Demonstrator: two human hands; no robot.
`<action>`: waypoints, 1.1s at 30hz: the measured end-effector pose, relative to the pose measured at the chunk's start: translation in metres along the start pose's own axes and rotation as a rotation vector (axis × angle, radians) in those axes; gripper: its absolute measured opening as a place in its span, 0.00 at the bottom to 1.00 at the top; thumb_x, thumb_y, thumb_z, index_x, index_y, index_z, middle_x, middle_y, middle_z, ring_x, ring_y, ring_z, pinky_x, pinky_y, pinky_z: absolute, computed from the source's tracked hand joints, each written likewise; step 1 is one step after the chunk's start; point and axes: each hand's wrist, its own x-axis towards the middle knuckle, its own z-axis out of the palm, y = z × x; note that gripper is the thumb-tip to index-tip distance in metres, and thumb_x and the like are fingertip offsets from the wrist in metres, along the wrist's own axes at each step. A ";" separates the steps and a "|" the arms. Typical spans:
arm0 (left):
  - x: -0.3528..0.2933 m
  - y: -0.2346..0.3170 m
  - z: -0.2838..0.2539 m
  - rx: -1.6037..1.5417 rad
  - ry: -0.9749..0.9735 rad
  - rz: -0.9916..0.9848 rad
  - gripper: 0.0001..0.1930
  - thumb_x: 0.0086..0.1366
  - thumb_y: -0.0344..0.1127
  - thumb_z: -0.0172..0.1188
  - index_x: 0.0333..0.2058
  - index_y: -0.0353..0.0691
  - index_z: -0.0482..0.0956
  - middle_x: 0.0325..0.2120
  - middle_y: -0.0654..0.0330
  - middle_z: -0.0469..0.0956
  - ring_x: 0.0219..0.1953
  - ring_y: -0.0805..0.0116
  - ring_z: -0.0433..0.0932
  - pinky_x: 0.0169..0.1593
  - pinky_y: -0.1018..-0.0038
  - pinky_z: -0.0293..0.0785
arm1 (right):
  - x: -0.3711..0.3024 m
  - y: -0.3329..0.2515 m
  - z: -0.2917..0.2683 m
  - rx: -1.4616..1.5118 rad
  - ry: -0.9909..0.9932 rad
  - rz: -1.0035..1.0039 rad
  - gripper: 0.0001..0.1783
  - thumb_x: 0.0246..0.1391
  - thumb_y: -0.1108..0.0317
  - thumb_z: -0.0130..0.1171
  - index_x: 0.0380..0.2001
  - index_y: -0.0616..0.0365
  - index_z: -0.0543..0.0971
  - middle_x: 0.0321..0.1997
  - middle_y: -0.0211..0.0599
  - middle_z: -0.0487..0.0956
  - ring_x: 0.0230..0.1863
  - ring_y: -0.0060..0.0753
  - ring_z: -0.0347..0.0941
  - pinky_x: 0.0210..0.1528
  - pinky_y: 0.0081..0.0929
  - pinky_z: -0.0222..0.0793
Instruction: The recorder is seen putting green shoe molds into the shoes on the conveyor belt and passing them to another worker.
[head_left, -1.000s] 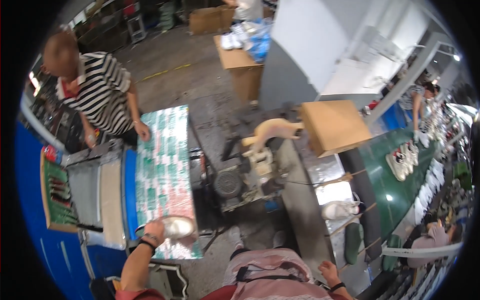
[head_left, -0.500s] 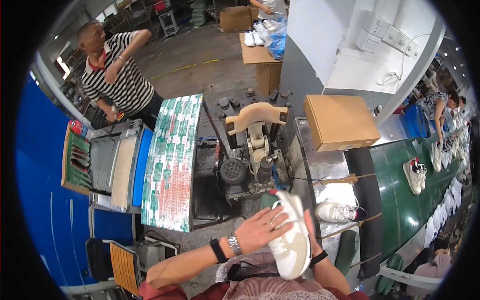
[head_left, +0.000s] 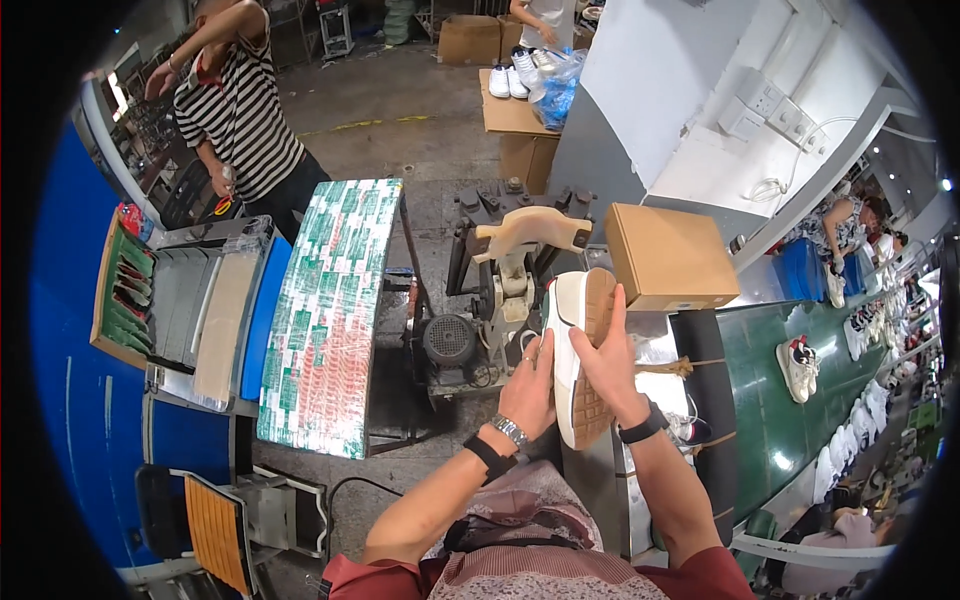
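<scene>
A white sneaker (head_left: 563, 310) with a brown patterned sole is held up between my two hands, its sole turned to the right. My left hand (head_left: 530, 385) grips the left side of the shoe, fingers against its upper. On the other side, my right hand (head_left: 612, 365) has its thumb and fingers pressed on the sole and its edge. Beyond the shoe stands a machine with a curved, cream-coloured pad (head_left: 537, 232) and a dark motor (head_left: 449, 341). Another white sneaker (head_left: 680, 405) lies on the metal bench, partly hidden by my right arm.
A cardboard box (head_left: 668, 255) sits at the right of the machine. To the far right, a green conveyor (head_left: 750, 370) carries several shoes. On the left is a table (head_left: 325, 320) covered in green-and-white tape. A person in a striped shirt (head_left: 245, 115) stands behind it; others are farther off.
My hands have raised the sneaker away from my body and turned it, so its brown sole now shows. The person in stripes has moved an arm across their face. My view has shifted slightly.
</scene>
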 end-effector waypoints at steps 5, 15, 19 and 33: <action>-0.001 0.000 0.006 -0.211 0.087 -0.024 0.54 0.53 0.31 0.72 0.73 0.32 0.45 0.65 0.34 0.61 0.61 0.35 0.70 0.57 0.54 0.76 | 0.018 -0.030 -0.002 -0.419 -0.078 -0.130 0.60 0.50 0.52 0.66 0.75 0.67 0.43 0.53 0.68 0.78 0.49 0.69 0.79 0.54 0.53 0.74; -0.002 0.003 0.004 -0.222 0.187 -0.068 0.51 0.54 0.30 0.69 0.72 0.33 0.48 0.63 0.34 0.63 0.56 0.33 0.74 0.53 0.52 0.78 | 0.025 -0.025 0.008 -0.330 -0.078 -0.218 0.57 0.50 0.55 0.66 0.74 0.68 0.46 0.52 0.72 0.77 0.50 0.71 0.78 0.55 0.53 0.74; 0.009 0.003 0.002 -0.225 0.162 -0.131 0.50 0.58 0.37 0.70 0.72 0.31 0.49 0.61 0.35 0.68 0.59 0.37 0.73 0.58 0.55 0.75 | 0.044 -0.038 0.007 -0.417 -0.134 -0.183 0.55 0.51 0.58 0.65 0.73 0.72 0.48 0.48 0.68 0.80 0.47 0.67 0.80 0.52 0.50 0.75; -0.023 -0.047 0.036 -1.427 0.074 -0.850 0.35 0.71 0.54 0.54 0.70 0.43 0.61 0.62 0.57 0.72 0.60 0.55 0.73 0.59 0.59 0.73 | 0.003 -0.028 0.013 -0.546 -0.056 -0.246 0.62 0.45 0.41 0.70 0.71 0.67 0.53 0.40 0.62 0.82 0.33 0.62 0.82 0.35 0.49 0.79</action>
